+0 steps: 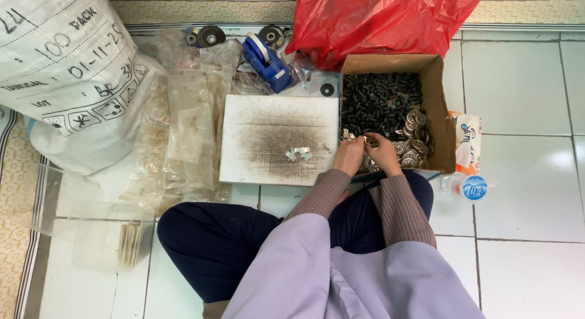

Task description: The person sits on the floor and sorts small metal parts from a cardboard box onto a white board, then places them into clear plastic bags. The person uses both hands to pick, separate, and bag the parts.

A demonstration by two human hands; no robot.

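My left hand and my right hand are together at the near left corner of a cardboard box. Their fingertips pinch small silvery metal parts between them. The box holds a heap of small black cylindrical pieces and a pile of round silver discs. A few small silver clips lie on a smudged white board just left of my hands.
Clear plastic bags lie left of the board. A large white woven sack sits at the far left, a red plastic bag behind the box, a blue tape dispenser beside it. A water bottle and tissue pack lie to the right.
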